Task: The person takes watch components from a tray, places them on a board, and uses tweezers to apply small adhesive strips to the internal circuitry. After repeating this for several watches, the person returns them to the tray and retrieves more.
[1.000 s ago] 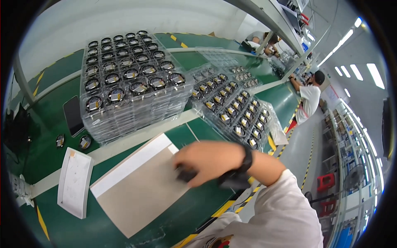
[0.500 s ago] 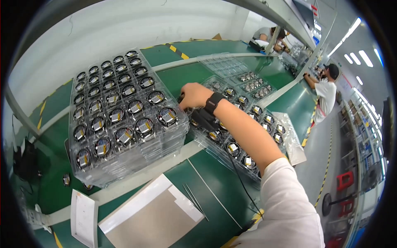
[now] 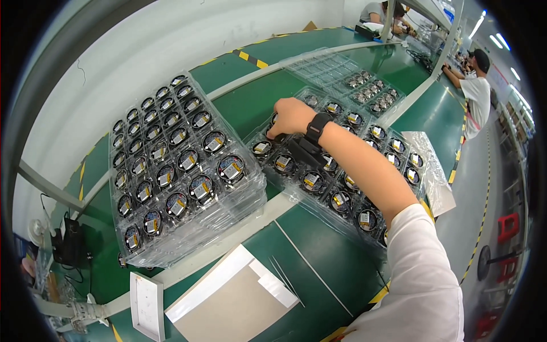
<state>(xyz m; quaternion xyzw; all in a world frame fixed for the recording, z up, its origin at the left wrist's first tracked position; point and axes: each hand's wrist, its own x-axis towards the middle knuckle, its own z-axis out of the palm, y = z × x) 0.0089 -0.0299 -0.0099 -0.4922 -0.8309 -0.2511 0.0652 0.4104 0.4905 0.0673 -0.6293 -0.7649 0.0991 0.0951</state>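
The right hand [image 3: 292, 117] has left the cardboard sheet [image 3: 228, 302] and reached the far tray [image 3: 342, 171] (fingers curled on a black fan [image 3: 279, 137], it seems); placing looks underway.

Right hand [image 3: 292, 117] stretched far forward on a nearly straight arm in a short white sleeve, dark watch on the wrist, palm down, fingers curled downward with tips hidden; left hand out of view.
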